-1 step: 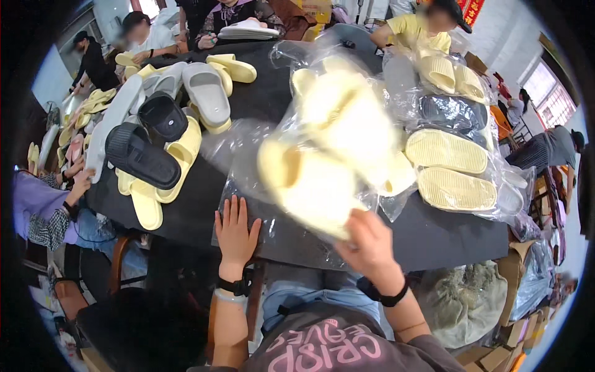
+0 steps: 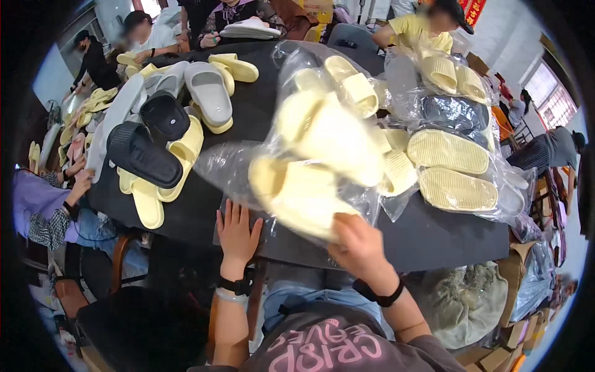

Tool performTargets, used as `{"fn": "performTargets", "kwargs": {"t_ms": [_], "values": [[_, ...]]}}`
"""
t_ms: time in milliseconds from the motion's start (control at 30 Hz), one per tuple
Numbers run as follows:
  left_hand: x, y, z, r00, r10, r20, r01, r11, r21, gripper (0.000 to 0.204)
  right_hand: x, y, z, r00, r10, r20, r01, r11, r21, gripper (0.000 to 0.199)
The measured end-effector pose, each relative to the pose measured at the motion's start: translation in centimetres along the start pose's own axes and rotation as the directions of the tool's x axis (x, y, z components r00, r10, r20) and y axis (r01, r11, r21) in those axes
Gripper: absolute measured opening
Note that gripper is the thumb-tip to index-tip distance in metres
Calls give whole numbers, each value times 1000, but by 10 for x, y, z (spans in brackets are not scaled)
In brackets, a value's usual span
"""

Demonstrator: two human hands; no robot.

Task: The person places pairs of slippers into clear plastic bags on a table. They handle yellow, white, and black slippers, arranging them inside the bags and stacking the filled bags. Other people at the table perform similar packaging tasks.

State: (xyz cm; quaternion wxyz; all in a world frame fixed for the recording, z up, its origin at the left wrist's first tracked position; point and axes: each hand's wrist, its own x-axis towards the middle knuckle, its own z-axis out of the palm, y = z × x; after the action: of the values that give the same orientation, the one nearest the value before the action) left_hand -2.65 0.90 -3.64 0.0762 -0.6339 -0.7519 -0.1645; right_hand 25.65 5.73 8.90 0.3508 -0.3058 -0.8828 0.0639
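Observation:
My right hand [image 2: 357, 248] pinches the near end of a pale yellow slipper [image 2: 304, 195], raised over the table and smeared by motion. A second yellow slipper [image 2: 338, 139] is just behind it, also blurred. Clear plastic surrounds both; I cannot tell whether they are inside a bag. My left hand [image 2: 238, 234] lies flat, fingers spread, on a clear plastic bag [image 2: 266, 232] at the table's near edge. Beyond are bagged yellow slippers [image 2: 358, 93]. More bagged yellow slippers [image 2: 458, 189], soles up, lie to the right.
On the left, loose black slippers [image 2: 149, 161], grey slippers [image 2: 209, 93] and yellow ones are heaped on the dark table [image 2: 446, 232]. Several people sit around it. A pale green sack [image 2: 465, 304] and cardboard boxes [image 2: 514, 282] stand at the lower right.
My right hand has moved slightly left with the slipper, and the pair has shifted left, uncovering bagged yellow slippers behind. My left hand has hardly moved.

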Motion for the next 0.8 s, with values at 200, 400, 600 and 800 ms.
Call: {"fn": "performTargets", "kwargs": {"t_ms": [200,400,600,800], "values": [[2,-2,4,999,50,-2,-49,997,56,68,-25,-4,52,948,-28,317,44,998,-42,45],[0,-22,-15,995,90,44,-84,990,-113,55,-25,-10,13,952,19,306,-44,996,77,55],[-24,-64,-46,951,-268,-154,205,919,-336,28,-58,25,-10,935,345,79,-351,932,85,55],[-19,-60,-77,831,-525,183,293,133,-947,33,-63,37,4,800,547,247,-581,603,547,67]]}}
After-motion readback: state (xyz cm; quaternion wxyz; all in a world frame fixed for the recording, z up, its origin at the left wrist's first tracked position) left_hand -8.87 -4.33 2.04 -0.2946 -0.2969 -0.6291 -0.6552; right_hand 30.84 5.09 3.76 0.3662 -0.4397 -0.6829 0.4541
